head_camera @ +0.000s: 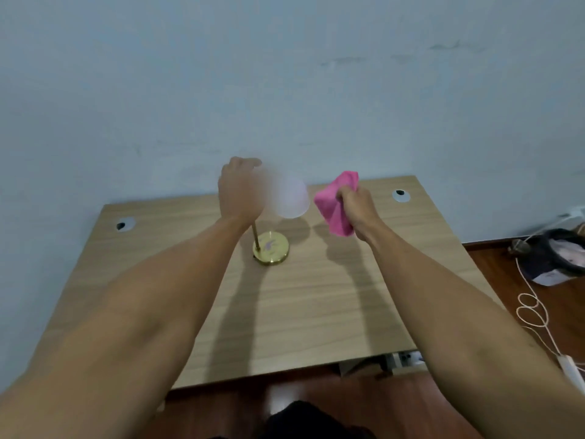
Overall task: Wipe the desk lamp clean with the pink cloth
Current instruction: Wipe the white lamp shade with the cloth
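Right hand (356, 207) (gripping pink cloth (336, 202))

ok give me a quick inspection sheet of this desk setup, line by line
surface: wooden desk with a grommet hole at each far corner, left hole, right hole.
job's things: desk lamp with a white shade, thin gold stem and round gold base standing on the desk; pink cloth.
clutter: nothing seen on the desk.
hands: left hand on the shade's left side; right hand clenched on the pink cloth, held beside the shade, apart from it.
cables: white cord looped on the floor to the right.
surroundings: pale blue wall; reddish wood floor; dark bundle on the floor at right.
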`<action>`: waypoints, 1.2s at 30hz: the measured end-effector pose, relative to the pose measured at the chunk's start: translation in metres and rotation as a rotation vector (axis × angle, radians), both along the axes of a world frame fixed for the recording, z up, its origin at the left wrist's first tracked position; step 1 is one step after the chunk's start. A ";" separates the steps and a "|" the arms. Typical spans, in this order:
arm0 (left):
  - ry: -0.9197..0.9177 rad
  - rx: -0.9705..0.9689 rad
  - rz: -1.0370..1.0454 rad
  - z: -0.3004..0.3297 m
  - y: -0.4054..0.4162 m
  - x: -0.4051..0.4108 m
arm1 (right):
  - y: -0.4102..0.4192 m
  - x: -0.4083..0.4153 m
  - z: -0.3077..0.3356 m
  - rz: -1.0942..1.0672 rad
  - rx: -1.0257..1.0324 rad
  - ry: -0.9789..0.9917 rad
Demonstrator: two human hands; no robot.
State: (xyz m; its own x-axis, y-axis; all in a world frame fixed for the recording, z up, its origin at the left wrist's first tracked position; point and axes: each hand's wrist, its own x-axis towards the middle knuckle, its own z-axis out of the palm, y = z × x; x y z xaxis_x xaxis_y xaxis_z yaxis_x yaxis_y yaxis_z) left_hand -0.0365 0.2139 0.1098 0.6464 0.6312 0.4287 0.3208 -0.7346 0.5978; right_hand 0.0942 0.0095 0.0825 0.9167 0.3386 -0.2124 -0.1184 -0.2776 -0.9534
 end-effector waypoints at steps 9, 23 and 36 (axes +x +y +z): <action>-0.022 0.007 -0.057 -0.011 0.013 -0.005 | 0.047 -0.008 -0.011 -0.181 -0.028 -0.136; 0.107 -0.024 0.031 -0.030 0.026 -0.017 | 0.079 -0.024 -0.010 -0.033 0.055 -0.259; 0.055 0.052 0.012 -0.035 0.038 -0.015 | 0.077 -0.070 -0.035 0.119 0.030 -0.463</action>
State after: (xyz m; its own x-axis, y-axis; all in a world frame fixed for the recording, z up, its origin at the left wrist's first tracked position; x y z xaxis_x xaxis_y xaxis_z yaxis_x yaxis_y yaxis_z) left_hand -0.0516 0.2521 0.0747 0.6626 0.6167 0.4250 0.3612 -0.7603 0.5399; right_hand 0.0241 0.0860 0.0480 0.8670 0.4468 0.2205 0.3514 -0.2346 -0.9063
